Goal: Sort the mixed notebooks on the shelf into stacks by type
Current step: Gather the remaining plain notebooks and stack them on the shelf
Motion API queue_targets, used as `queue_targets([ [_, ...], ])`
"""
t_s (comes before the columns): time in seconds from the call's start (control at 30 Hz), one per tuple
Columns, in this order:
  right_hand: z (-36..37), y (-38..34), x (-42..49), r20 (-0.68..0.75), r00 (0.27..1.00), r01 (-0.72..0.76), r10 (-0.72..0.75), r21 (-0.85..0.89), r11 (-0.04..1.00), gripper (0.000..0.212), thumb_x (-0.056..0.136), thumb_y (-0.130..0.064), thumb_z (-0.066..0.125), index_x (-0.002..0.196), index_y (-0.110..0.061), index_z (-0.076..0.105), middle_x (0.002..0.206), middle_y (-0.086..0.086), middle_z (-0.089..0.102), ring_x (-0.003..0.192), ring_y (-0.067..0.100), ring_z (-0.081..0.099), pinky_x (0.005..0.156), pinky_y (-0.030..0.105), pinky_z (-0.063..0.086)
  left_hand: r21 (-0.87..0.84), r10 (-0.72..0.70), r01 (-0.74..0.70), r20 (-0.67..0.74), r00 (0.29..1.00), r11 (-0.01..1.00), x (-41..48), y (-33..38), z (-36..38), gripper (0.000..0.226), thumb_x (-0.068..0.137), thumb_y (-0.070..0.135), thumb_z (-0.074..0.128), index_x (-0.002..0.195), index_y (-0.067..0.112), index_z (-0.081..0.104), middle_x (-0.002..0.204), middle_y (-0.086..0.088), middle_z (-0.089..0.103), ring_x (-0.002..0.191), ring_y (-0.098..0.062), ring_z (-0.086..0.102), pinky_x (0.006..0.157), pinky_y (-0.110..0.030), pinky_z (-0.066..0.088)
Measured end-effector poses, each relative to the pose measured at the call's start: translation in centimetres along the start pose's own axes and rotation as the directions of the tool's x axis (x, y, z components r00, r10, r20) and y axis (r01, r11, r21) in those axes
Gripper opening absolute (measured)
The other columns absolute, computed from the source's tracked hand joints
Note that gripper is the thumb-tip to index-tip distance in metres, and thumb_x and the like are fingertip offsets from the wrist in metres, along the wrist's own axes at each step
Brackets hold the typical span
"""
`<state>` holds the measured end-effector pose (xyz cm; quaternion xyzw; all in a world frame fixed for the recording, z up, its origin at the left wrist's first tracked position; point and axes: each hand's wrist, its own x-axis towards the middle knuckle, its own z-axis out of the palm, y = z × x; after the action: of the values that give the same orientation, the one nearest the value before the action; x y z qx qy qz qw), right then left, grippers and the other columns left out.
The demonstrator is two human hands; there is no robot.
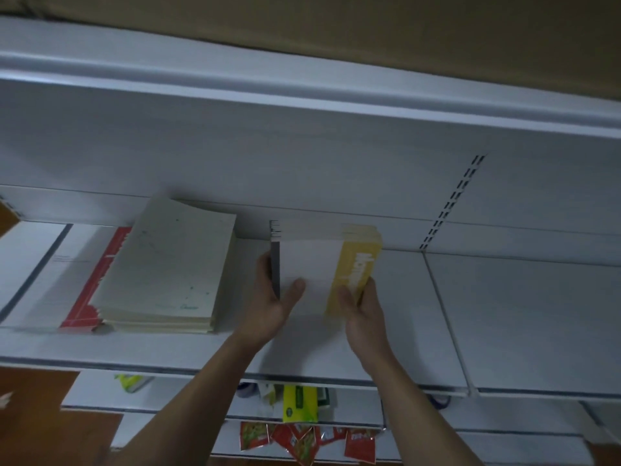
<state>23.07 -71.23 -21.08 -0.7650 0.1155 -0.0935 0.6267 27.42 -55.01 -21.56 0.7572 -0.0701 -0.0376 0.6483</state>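
Head view: notebook stack [311,264] held between left hand [268,306] and right hand [364,312], each grip pinching one side.

Left hand [272,299] and right hand [364,312] bare, forearms apparently bare too (dim, blurry view).

On the shelf [504,314], the middle stack [168,264] overlaps the left notebook [89,284], apart from the right stack [312,264].

The stack of white-covered notebooks [312,264], with a grey spine edge and a yellow printed band, is gripped at both sides by my left grip [272,297] and right grip [363,311] over the white metal shelf [504,314]. Left of it and apart, a stack of cream paper-covered notebooks [168,264] lies flat, overlapping a flat red-and-white notebook [90,284].
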Motion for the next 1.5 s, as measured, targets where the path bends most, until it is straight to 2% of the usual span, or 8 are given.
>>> queue_targets([
  [0.07,0.1,0.6,0.2,-0.024,1.0,-0.003,0.0,-0.157,0.988,0.024,0.098,-0.016,0.05,0.118,-0.027,0.041,0.109,-0.003,0.059,0.103,0.023,0.061,0.074,0.024,0.043,0.056,-0.029,0.03,-0.014,0.999,0.998,-0.9,-0.7,0.3,0.056,0.09,0.034,0.063,0.131,0.029,0.025,0.132,-0.002,0.05,0.109,-0.003,0.058,0.087,-0.018,0.05],
  [0.17,0.0,0.0,1.5,-0.033,0.999,0.012,-0.021,-0.258,0.966,0.023,0.097,-0.012,0.049,0.118,-0.017,0.045,0.104,0.0,0.058,0.096,0.025,0.06,0.073,0.027,0.04,0.211,-0.039,0.052,-0.064,0.997,0.976,-0.7,-0.4,0.6,0.047,0.097,0.019,0.052,0.137,0.015,0.027,0.128,-0.003,0.045,0.108,-0.01,0.049,0.092,-0.025,0.042],
  [0.43,1.2,-0.7,3.0,0.069,0.973,-0.164,0.222,-0.472,0.866,0.031,0.102,-0.031,0.038,0.114,-0.005,0.05,0.11,0.013,0.059,0.103,0.032,0.058,0.072,0.03,0.036,0.344,-0.306,0.345,-0.163,0.938,0.873,1.3,-0.5,0.4,0.042,0.101,0.034,0.041,0.128,0.002,0.045,0.132,-0.017,0.046,0.111,-0.032,0.055,0.1,-0.042,0.046],
  [0.77,3.1,-0.2,3.6,0.079,0.919,-0.269,0.387,-0.592,0.76,0.043,0.099,-0.037,0.038,0.123,-0.004,0.051,0.126,0.017,0.052,0.111,0.032,0.054,0.09,0.034,0.045,0.408,-0.438,0.501,-0.243,0.866,0.764,2.1,-1.0,-0.9,0.047,0.099,0.029,0.048,0.131,-0.006,0.048,0.133,-0.023,0.054,0.121,-0.037,0.053,0.095,-0.036,0.045],
  [1.0,3.6,0.1,4.3,0.042,0.937,-0.244,0.347,-0.635,0.733,0.056,0.092,-0.041,0.048,0.132,-0.003,0.043,0.132,0.02,0.042,0.12,0.037,0.048,0.1,0.041,0.043,0.377,-0.374,0.419,-0.189,0.908,0.826,2.1,0.1,-2.0,0.052,0.097,0.035,0.052,0.135,-0.001,0.049,0.131,-0.019,0.058,0.119,-0.034,0.055,0.089,-0.03,0.044],
  [1.13,1.8,0.9,2.7,0.227,0.935,-0.114,0.272,-0.534,0.837,0.104,0.062,-0.069,0.071,0.144,-0.025,0.027,0.128,0.007,0.048,0.12,0.029,0.051,0.098,0.036,0.045,0.532,-0.328,0.309,-0.062,0.943,0.788,-1.5,-1.1,-3.3,0.096,0.08,0.056,0.066,0.152,0.017,0.017,0.139,-0.008,0.053,0.12,-0.028,0.056,0.095,-0.038,0.05],
  [1.23,0.7,1.9,1.8,0.359,0.905,0.055,0.227,-0.629,0.775,0.136,0.043,-0.072,0.078,0.15,-0.034,0.005,0.13,0.004,0.048,0.122,0.025,0.046,0.099,0.043,0.045,0.616,-0.318,0.214,0.063,0.946,0.758,-4.4,-2.2,-2.6,0.126,0.07,0.047,0.08,0.153,0.017,-0.01,0.13,-0.006,0.057,0.112,-0.024,0.059,0.09,-0.032,0.05],
  [1.5,0.9,1.8,1.5,0.361,0.918,0.157,0.166,-0.713,0.683,0.119,0.072,-0.034,0.08,0.153,-0.024,-0.006,0.14,0.009,0.043,0.124,0.027,0.04,0.098,0.039,0.041,0.804,-0.203,0.201,-0.102,0.974,0.559,-2.4,-2.3,-2.5,0.066,0.088,0.027,0.066,0.142,0.01,0.033,0.134,-0.013,0.05,0.119,-0.029,0.052,0.093,-0.037,0.045],
])
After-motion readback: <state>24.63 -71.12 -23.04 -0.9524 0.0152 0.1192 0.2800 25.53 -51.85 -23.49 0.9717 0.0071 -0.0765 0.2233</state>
